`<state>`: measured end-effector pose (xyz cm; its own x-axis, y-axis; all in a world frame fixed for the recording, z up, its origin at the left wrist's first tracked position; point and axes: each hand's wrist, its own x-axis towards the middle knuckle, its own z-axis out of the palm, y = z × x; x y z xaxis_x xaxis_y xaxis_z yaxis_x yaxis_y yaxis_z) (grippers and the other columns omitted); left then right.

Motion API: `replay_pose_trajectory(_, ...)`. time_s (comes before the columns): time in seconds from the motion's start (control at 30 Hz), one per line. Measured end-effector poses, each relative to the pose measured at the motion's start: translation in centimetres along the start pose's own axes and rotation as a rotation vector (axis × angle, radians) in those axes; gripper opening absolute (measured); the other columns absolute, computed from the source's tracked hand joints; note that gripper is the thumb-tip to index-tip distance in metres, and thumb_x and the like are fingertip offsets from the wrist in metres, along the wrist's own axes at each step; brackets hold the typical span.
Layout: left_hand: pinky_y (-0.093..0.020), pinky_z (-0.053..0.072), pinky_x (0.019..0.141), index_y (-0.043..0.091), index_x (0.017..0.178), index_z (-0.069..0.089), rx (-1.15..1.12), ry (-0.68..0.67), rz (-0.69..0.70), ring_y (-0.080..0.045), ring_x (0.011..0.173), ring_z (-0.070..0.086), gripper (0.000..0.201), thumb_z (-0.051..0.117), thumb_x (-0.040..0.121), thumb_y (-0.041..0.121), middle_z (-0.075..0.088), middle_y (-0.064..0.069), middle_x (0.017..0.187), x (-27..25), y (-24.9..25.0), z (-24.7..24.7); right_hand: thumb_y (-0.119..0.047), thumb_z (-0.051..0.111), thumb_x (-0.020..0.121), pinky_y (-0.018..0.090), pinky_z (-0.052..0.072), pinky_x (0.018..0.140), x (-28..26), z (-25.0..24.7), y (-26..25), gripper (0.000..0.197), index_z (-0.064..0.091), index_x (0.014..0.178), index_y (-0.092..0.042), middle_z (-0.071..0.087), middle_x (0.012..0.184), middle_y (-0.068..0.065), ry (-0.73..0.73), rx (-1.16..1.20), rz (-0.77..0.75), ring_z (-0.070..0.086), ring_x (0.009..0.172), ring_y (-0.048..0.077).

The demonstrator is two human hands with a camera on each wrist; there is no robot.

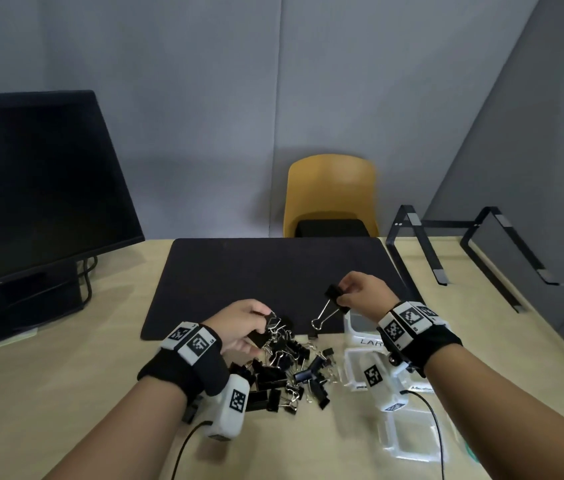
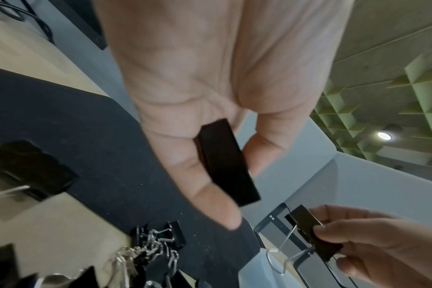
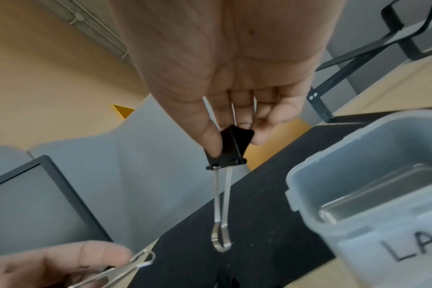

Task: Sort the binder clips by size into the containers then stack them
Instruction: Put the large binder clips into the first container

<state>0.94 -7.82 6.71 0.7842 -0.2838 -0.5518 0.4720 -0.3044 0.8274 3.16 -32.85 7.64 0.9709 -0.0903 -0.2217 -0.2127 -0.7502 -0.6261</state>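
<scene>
A heap of black binder clips (image 1: 291, 368) with silver handles lies at the mat's near edge. My left hand (image 1: 242, 327) hovers over the heap's far side and holds a large black clip (image 2: 226, 161) between thumb and fingers. My right hand (image 1: 360, 294) is raised above the mat and pinches another large binder clip (image 1: 334, 299) by its black body (image 3: 232, 148), its silver handles (image 3: 221, 214) hanging down. Just right of it stands a clear container labelled "LAR..." (image 1: 363, 332), seen close (image 3: 373, 194) in the right wrist view.
Two more clear containers (image 1: 360, 372) (image 1: 412, 438) sit nearer me on the right of the wooden table (image 1: 66, 393). A black mat (image 1: 273, 271) covers the middle. A monitor (image 1: 31, 188) stands at left, a black metal stand (image 1: 464, 244) at right, a yellow chair (image 1: 331, 192) behind.
</scene>
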Motion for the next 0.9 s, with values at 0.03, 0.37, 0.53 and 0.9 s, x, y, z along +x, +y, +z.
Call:
replay_pose_trajectory(0.03,-0.031,0.058,0.065,0.012,0.117,0.054,0.005,-0.002,0.023,-0.025,0.087,0.059,0.035,0.045,0.088,-0.006,0.049,-0.012,0.109,0.3,0.3,0.6,-0.012,0.066,0.079,0.022,0.047,0.065,0.0,-0.8,0.5,0.019,0.060,0.096,-0.017,0.065,0.093,0.003,0.016,-0.015,0.003,0.061,0.077,0.012)
replay_pose_trajectory(0.37,-0.020,0.057,0.055,0.003,0.099,0.061,0.102,0.194,0.159,-0.019,0.077,0.063,0.022,0.067,0.080,-0.005,0.058,-0.018,0.109,3.7,3.1,5.9,-0.012,0.057,0.085,0.028,0.046,0.094,0.9,-4.5,6.5,0.044,0.056,0.128,-0.023,0.062,0.124,0.004,0.033,-0.136,0.084,0.058,0.113,0.022)
replay_pose_trajectory(0.53,-0.024,0.054,0.060,0.018,0.085,0.066,0.201,0.188,0.207,-0.021,0.088,0.062,0.017,0.067,0.081,0.001,0.060,-0.006,0.097,5.2,4.0,8.1,-0.023,0.059,0.084,0.034,0.053,0.081,1.0,-4.3,8.7,0.028,0.054,0.111,-0.022,0.065,0.103,0.006,0.001,-0.286,0.113,0.061,0.091,0.025)
replay_pose_trajectory(0.9,-0.024,0.055,0.062,0.017,0.089,0.066,0.185,0.224,0.258,-0.016,0.086,0.062,0.010,0.063,0.086,0.008,0.061,-0.003,0.092,7.9,4.3,11.1,-0.029,0.049,0.090,0.036,0.048,0.081,0.8,-3.2,10.4,0.031,0.045,0.119,-0.019,0.062,0.104,0.009,-0.108,-0.612,-0.092,0.058,0.096,0.028)
